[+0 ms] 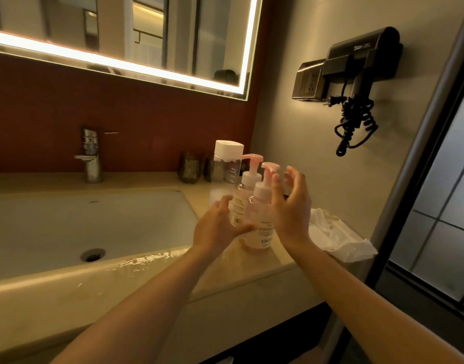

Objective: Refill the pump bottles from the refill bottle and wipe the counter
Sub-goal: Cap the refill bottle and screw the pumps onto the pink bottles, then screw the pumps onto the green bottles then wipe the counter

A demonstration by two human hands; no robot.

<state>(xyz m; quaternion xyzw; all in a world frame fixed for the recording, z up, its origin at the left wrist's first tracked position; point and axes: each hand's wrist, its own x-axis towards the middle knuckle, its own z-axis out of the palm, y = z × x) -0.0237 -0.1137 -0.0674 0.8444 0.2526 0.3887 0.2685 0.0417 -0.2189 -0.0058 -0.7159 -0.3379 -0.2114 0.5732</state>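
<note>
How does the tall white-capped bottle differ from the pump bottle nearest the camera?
The white-capped bottle is taller; the front pump bottle is shorter. The white-capped bottle has a flat white cap, the front pump bottle a pink pump head. The white-capped bottle looks clear, the front pump bottle pinkish. Both stand upright on the counter.

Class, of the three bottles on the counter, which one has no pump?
The tall clear bottle at the back, closed with a flat white cap. The rear pump bottle and front pump bottle are shorter, with pink pumps.
</note>
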